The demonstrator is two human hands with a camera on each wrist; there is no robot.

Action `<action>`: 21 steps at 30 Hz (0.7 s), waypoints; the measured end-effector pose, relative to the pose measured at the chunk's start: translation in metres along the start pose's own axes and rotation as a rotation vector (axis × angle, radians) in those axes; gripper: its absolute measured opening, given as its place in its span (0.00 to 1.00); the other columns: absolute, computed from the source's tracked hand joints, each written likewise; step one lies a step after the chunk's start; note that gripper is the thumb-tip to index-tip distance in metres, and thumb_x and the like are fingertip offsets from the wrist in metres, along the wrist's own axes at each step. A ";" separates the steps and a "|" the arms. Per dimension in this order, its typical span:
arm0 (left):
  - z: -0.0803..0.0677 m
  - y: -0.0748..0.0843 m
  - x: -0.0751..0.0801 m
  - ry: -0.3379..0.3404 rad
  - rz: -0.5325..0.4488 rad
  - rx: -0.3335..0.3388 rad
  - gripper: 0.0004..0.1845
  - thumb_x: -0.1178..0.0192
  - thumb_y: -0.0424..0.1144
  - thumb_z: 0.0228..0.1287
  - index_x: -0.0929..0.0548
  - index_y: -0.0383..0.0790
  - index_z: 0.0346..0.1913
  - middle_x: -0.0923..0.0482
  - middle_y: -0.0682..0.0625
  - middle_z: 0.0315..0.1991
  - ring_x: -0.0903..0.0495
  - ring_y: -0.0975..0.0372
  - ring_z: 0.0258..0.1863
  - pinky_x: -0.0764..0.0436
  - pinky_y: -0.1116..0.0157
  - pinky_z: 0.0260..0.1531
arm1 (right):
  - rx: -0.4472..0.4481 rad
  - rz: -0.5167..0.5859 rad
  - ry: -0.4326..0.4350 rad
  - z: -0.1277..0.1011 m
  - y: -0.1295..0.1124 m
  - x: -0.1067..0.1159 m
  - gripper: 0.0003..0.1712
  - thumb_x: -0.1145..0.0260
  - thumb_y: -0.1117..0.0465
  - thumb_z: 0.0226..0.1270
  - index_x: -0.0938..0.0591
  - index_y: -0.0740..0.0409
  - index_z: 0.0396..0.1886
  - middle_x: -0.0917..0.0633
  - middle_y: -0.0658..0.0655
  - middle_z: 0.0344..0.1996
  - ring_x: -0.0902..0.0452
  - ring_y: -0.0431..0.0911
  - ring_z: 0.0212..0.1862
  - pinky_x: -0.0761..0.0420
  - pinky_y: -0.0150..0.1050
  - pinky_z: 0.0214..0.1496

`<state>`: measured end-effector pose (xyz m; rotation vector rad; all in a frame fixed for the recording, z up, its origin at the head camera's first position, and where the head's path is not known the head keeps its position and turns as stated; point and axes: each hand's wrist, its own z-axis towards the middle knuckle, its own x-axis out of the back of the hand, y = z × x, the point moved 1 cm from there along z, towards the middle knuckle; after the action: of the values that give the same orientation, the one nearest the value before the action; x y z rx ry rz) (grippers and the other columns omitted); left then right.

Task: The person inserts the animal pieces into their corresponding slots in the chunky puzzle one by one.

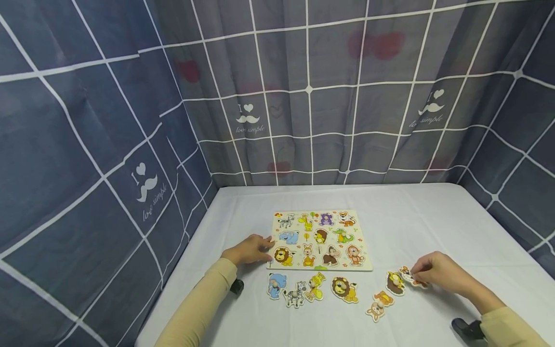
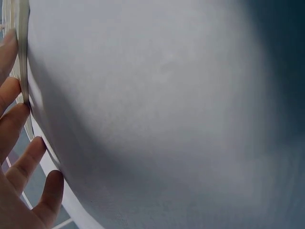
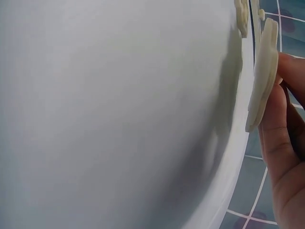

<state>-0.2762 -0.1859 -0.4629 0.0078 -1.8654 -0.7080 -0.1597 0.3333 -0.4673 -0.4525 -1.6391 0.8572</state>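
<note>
The right hand (image 1: 438, 273) pinches a piece (image 1: 412, 277) at the table's (image 1: 433, 217) right front; the left hand (image 1: 251, 249), fingers straight, rests against the board (image 1: 321, 260) at centre; white cloth covers the table; checked curtains (image 1: 86, 120) enclose it.

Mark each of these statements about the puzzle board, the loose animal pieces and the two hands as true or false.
1. The left hand rests on the left edge of the puzzle board. True.
2. The right hand is empty and lies flat on the table. False: it pinches a puzzle piece at the right end of the loose pieces.
3. Loose animal pieces lie in front of the board, among them a lion piece and a zebra piece. True.
4. The board stands upright against the curtain. False: it lies flat on the white table.
5. All the loose pieces are stacked in one pile. False: they are spread out in a row.
</note>
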 end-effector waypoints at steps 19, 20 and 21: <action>-0.002 0.000 -0.001 0.031 -0.030 0.016 0.32 0.28 0.46 0.58 0.23 0.43 0.66 0.34 0.49 0.74 0.35 0.47 0.73 0.37 0.49 0.74 | -0.017 -0.050 0.059 0.015 -0.014 -0.006 0.03 0.29 0.67 0.57 0.12 0.61 0.32 0.12 0.52 0.25 0.24 0.34 0.25 0.24 0.30 0.25; -0.002 0.000 -0.001 0.031 -0.030 0.017 0.32 0.28 0.46 0.58 0.23 0.43 0.66 0.34 0.49 0.74 0.35 0.47 0.73 0.37 0.50 0.74 | -0.017 -0.050 0.063 0.015 -0.014 -0.006 0.03 0.29 0.67 0.57 0.12 0.61 0.32 0.12 0.52 0.25 0.24 0.34 0.25 0.24 0.30 0.26; -0.002 0.000 -0.002 0.031 -0.034 0.018 0.32 0.28 0.46 0.58 0.23 0.42 0.65 0.34 0.49 0.74 0.35 0.47 0.73 0.37 0.50 0.74 | -0.020 -0.048 0.065 0.016 -0.015 -0.006 0.03 0.29 0.67 0.58 0.12 0.61 0.32 0.12 0.52 0.25 0.24 0.34 0.25 0.24 0.30 0.26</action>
<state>-0.2742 -0.1865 -0.4640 0.0623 -1.8458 -0.7109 -0.1707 0.3143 -0.4613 -0.4490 -1.5938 0.7833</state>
